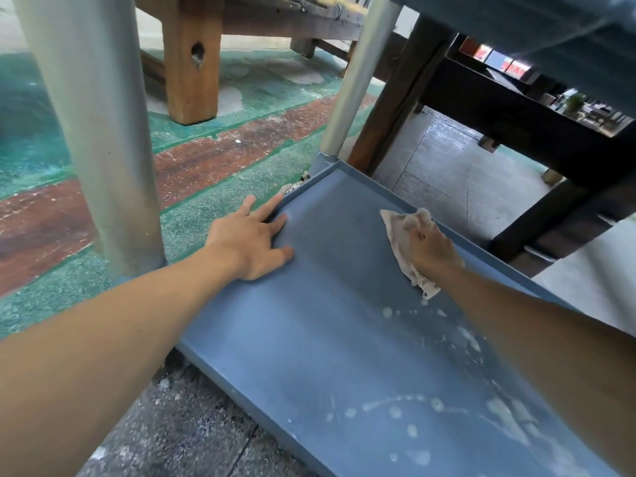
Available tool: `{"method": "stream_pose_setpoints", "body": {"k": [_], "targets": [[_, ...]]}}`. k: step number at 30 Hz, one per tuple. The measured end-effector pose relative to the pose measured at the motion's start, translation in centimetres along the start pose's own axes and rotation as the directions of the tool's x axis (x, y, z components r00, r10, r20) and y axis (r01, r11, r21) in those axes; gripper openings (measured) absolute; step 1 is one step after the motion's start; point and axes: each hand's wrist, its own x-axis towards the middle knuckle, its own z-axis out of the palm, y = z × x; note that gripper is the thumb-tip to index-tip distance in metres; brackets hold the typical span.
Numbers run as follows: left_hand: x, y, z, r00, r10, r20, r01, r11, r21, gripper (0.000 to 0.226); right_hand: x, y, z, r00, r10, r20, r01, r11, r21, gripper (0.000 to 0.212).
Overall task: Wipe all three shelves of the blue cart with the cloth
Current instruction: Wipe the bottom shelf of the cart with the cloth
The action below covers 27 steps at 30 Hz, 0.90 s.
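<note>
The lowest shelf (309, 339) of the blue cart fills the lower middle of the head view, close to the floor. My right hand (432, 251) presses a crumpled pale cloth (395, 225) onto the shelf near its far right side. My left hand (254, 235) lies flat with fingers spread on the shelf's left rim. White smears and droplets (481, 407) mark the near right part of the shelf. The underside of a higher shelf (533, 25) shows at the top right.
Two grey metal posts (93, 132) (358, 77) of the cart rise at the left and at the far corner. A light wooden bench leg (192, 63) and a dark wooden table frame (516, 125) stand beyond. The floor is painted green and red, grey nearer me.
</note>
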Motion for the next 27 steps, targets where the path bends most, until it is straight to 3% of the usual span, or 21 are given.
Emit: {"method": "stream_pose_setpoints", "body": {"k": [4, 7, 9, 11, 12, 14, 16, 20, 24, 27], "targets": [[0.0, 0.6, -0.2, 0.999, 0.008, 0.038, -0.011, 0.998, 0.062, 0.071, -3.1, 4.7, -1.7, 0.994, 0.097, 0.044, -0.100, 0.993, 0.065, 0.067], [0.4, 1.7, -0.9, 0.991, -0.099, 0.090, 0.096, 0.994, 0.046, 0.066, -3.9, 6.2, -4.2, 0.937, 0.092, 0.337, -0.188, 0.946, 0.265, 0.053], [0.9, 2.9, -1.9, 0.985, -0.132, 0.110, 0.118, 0.985, 0.127, 0.064, -3.3, 6.5, -5.5, 0.974, -0.009, 0.225, -0.060, 0.952, 0.299, 0.042], [1.6, 4.9, -2.6, 0.993, -0.035, 0.113, 0.016, 0.987, 0.162, 0.059, -1.8, 7.2, -5.1, 0.991, -0.132, 0.013, 0.128, 0.973, 0.192, 0.037], [1.6, 6.2, -2.7, 0.991, 0.044, 0.127, -0.059, 0.991, 0.116, 0.055, -1.7, 7.0, -4.5, 0.974, -0.226, 0.013, 0.223, 0.969, 0.110, 0.036], [1.0, 8.8, -2.1, 0.987, 0.113, 0.114, -0.108, 0.993, -0.046, 0.042, -2.7, 6.4, -3.1, 0.921, -0.351, 0.170, 0.367, 0.928, -0.069, 0.036], [0.1, 10.0, -0.4, 0.994, 0.109, -0.001, -0.108, 0.985, -0.135, 0.041, -3.9, 6.2, -2.6, 0.926, -0.291, 0.242, 0.306, 0.952, -0.028, 0.043], [-0.5, 8.9, 1.3, 0.995, 0.094, -0.019, -0.095, 0.992, -0.078, 0.064, -7.1, 6.6, -3.5, 0.929, -0.335, 0.160, 0.348, 0.936, -0.060, 0.047], [-0.1, 8.9, 1.3, 0.997, 0.080, 0.015, -0.080, 0.997, -0.019, 0.072, -8.1, 6.4, -3.7, 0.935, -0.147, 0.322, 0.112, 0.986, 0.125, 0.055], [0.1, 9.1, 0.6, 0.997, 0.070, 0.043, -0.069, 0.997, -0.019, 0.070, -7.8, 6.8, -3.5, 0.958, -0.041, 0.282, 0.013, 0.995, 0.101, 0.054]]}}
